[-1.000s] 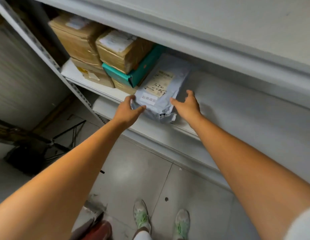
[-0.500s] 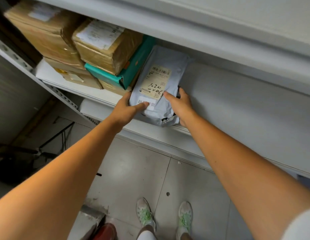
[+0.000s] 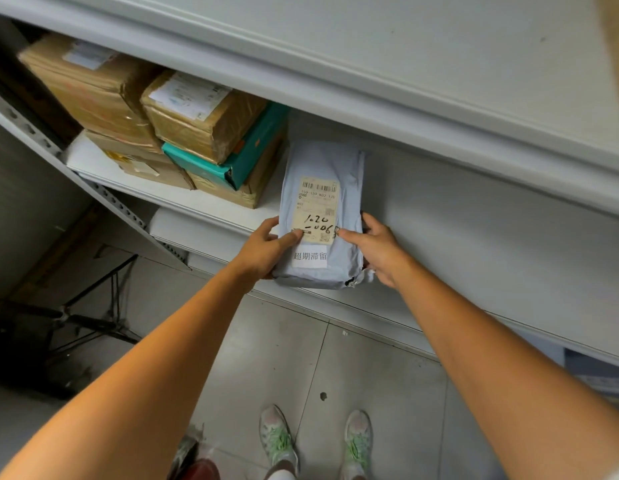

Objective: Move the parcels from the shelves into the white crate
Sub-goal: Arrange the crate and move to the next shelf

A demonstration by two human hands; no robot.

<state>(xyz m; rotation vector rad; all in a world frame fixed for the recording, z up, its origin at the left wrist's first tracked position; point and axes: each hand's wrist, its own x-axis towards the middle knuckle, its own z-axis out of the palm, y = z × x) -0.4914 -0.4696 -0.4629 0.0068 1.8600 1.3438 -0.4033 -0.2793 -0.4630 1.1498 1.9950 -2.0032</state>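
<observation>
Single head-worn wide-angle camera, above scene, facing forward and steeply down. Frame centre: left hand [image 3: 266, 251] and right hand [image 3: 379, 252] gripping pale grey plastic mailer parcel [image 3: 322, 161], at end of outstretched forearms entering from 7 and 5 o'clock. Grey metal shelf board [image 3: 474, 220] crosses from 9 to 4 o'clock, near lens. Upper grey shelf board [image 3: 405, 46] fills 12 to 3 o'clock. Taped brown cardboard boxes [image 3: 93, 84] at 10 o'clock. Grey tiled floor [image 3: 266, 358] and white-green sneakers [image 3: 278, 434] directly below, 6 o'clock, farthest off.

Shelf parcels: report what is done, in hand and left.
Done: nothing visible; no white crate in view. In hand: left hand and right hand grip the grey plastic mailer bag at the white shelf edge. Left: brown taped cardboard boxes and a teal box beside it.
</observation>
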